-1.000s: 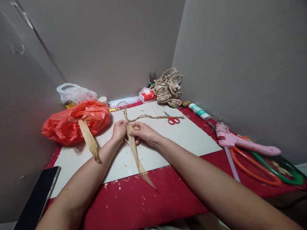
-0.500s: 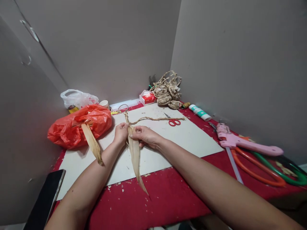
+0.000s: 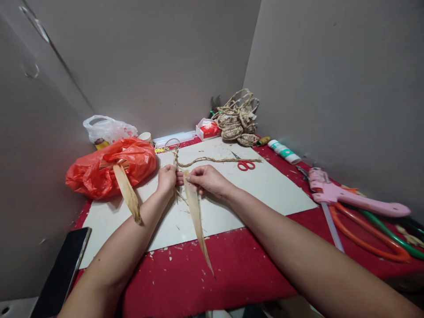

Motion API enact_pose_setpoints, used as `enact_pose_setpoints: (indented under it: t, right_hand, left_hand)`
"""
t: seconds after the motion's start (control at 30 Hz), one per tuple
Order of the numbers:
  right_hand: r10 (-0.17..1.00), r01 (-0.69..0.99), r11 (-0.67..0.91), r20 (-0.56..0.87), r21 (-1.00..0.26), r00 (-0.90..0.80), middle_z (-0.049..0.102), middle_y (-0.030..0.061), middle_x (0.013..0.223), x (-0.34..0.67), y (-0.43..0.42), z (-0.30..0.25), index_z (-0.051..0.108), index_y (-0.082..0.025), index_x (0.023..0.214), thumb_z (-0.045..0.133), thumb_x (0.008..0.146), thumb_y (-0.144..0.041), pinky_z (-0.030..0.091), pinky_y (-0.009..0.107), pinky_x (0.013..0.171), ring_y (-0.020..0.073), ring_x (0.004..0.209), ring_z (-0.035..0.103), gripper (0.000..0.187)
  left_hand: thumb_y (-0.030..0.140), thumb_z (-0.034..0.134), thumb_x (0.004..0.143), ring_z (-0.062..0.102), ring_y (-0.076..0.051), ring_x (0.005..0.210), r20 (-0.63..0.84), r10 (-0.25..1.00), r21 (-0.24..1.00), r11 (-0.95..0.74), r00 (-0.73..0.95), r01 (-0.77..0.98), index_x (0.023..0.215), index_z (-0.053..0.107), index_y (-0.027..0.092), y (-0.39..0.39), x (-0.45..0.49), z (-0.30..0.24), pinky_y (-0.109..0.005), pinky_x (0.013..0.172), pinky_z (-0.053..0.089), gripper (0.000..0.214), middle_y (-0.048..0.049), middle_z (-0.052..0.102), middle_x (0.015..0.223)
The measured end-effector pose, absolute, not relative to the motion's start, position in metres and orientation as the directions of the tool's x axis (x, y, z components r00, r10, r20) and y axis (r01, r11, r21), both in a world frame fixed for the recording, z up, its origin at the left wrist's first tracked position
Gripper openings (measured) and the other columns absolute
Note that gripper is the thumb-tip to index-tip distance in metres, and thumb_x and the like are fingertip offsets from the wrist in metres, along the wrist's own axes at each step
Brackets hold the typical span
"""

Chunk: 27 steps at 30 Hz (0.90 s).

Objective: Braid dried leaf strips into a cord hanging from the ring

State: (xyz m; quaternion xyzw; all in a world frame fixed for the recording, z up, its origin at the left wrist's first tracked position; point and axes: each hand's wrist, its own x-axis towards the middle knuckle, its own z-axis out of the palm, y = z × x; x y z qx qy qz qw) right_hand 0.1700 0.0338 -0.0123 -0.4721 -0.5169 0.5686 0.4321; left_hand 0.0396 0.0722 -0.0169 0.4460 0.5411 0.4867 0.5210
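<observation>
Between the thumb and fingers of my right hand [image 3: 209,180] is the top end of a pale dried corn husk [image 3: 195,208]. The husk hangs down past the board's front edge and tapers to a dark tip. My left hand [image 3: 167,178] is closed around the lower end of a twisted husk cord [image 3: 215,160], with loose strands poking out below. A thin wire ring [image 3: 172,144] stands at the cord's upper end. From there the cord runs right, past red-handled scissors [image 3: 245,165]. My left fingertips come close to the husk; whether they touch it, I cannot tell.
A red plastic bag [image 3: 99,174] with a husk sticking out lies left, above a phone [image 3: 64,269]. Coiled cord [image 3: 236,119] sits at the back. A pink glue gun [image 3: 357,198] and orange-handled tool [image 3: 367,240] lie right. Scraps dot the white board [image 3: 265,194].
My right hand has drawn the husk a little right, away from my left hand, opening a gap between them. My left fingers now show behind the husk's top. The view has shifted slightly.
</observation>
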Motion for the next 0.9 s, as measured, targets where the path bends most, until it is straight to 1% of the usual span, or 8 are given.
enact_pose_setpoints:
  t: [0.17,0.33,0.43,0.5,0.57,0.67,0.8,0.9]
  right_hand:
    - [0.989,0.134,-0.007,-0.026,-0.991,-0.143,0.047,-0.0051,0.037,0.152,0.029,-0.02,0.053,-0.016,0.056,0.061,0.071,-0.017,0.032,0.016,0.027,0.0064,0.028,0.041,0.017]
    - [0.984,0.093,-0.049,-0.064,-0.994,-0.166,0.049,-0.0047,0.037,0.148,0.026,-0.017,0.052,-0.016,0.056,0.059,0.07,-0.017,0.032,0.017,0.027,0.0071,0.028,0.042,0.015]
    - [0.977,0.068,-0.084,-0.096,-0.994,-0.188,0.049,-0.0039,0.038,0.151,0.027,-0.016,0.052,-0.016,0.055,0.058,0.069,-0.019,0.034,0.018,0.029,0.007,0.029,0.041,0.016]
    - [0.977,0.092,-0.061,-0.078,-0.994,-0.198,0.049,-0.0037,0.039,0.153,0.028,-0.018,0.053,-0.016,0.055,0.057,0.068,-0.019,0.034,0.018,0.03,0.0072,0.03,0.042,0.014]
    - [0.98,0.156,0.002,-0.029,-0.988,-0.196,0.048,-0.0034,0.039,0.153,0.029,-0.02,0.052,-0.016,0.054,0.055,0.068,-0.019,0.033,0.018,0.032,0.0075,0.032,0.042,0.015]
    - [0.977,0.303,0.163,0.11,-0.939,-0.182,0.048,-0.0025,0.04,0.152,0.03,-0.024,0.05,-0.016,0.05,0.05,0.069,-0.017,0.032,0.019,0.038,0.0082,0.037,0.042,0.02]
    - [0.929,0.482,0.371,0.323,-0.794,-0.182,0.053,-0.0007,0.048,0.15,0.031,-0.025,0.051,-0.016,0.051,0.049,0.068,-0.014,0.034,0.02,0.049,0.0105,0.049,0.047,0.017]
    - [0.908,0.577,0.41,0.376,-0.707,-0.184,0.055,0.0005,0.052,0.149,0.031,-0.023,0.052,-0.017,0.054,0.047,0.068,-0.013,0.033,0.021,0.052,0.0114,0.051,0.047,0.016]
  left_hand:
    - [0.02,0.046,0.075,0.041,-0.009,0.042,-0.031,0.996,0.997,0.037,-0.088,0.063,0.055,0.043,0.018,0.071,0.042,-0.02,-0.022,0.046,0.032,0.02,0.0034,0.047,0.046]
    - [0.02,0.048,0.074,0.035,-0.008,0.047,0.11,0.987,0.97,-0.082,-0.114,0.23,0.053,0.041,0.018,0.076,0.039,-0.028,-0.022,0.049,0.028,0.023,0.0054,0.039,0.048]
    - [0.023,0.048,0.076,0.033,-0.008,0.048,0.125,0.988,0.969,-0.102,-0.091,0.225,0.054,0.042,0.018,0.077,0.038,-0.03,-0.022,0.049,0.027,0.023,0.0053,0.039,0.05]
    - [0.025,0.049,0.076,0.034,-0.009,0.049,0.142,0.986,0.967,-0.121,-0.082,0.223,0.054,0.042,0.018,0.076,0.038,-0.03,-0.022,0.049,0.027,0.024,0.0052,0.039,0.051]
    - [0.025,0.05,0.076,0.035,-0.009,0.05,0.158,0.984,0.962,-0.136,-0.078,0.238,0.054,0.043,0.017,0.076,0.038,-0.03,-0.022,0.051,0.028,0.024,0.0048,0.04,0.051]
    - [0.025,0.05,0.076,0.038,-0.01,0.052,0.139,0.987,0.965,-0.118,-0.077,0.235,0.055,0.045,0.017,0.078,0.037,-0.032,-0.022,0.053,0.029,0.023,0.0042,0.042,0.051]
    - [0.027,0.05,0.075,0.039,-0.01,0.051,0.12,0.99,0.976,-0.104,-0.074,0.193,0.054,0.046,0.016,0.08,0.037,-0.036,-0.021,0.053,0.03,0.024,0.004,0.044,0.05]
    - [0.028,0.051,0.074,0.038,-0.009,0.05,0.117,0.99,0.981,-0.103,-0.073,0.166,0.054,0.045,0.016,0.08,0.037,-0.036,-0.021,0.051,0.03,0.024,0.0045,0.043,0.049]
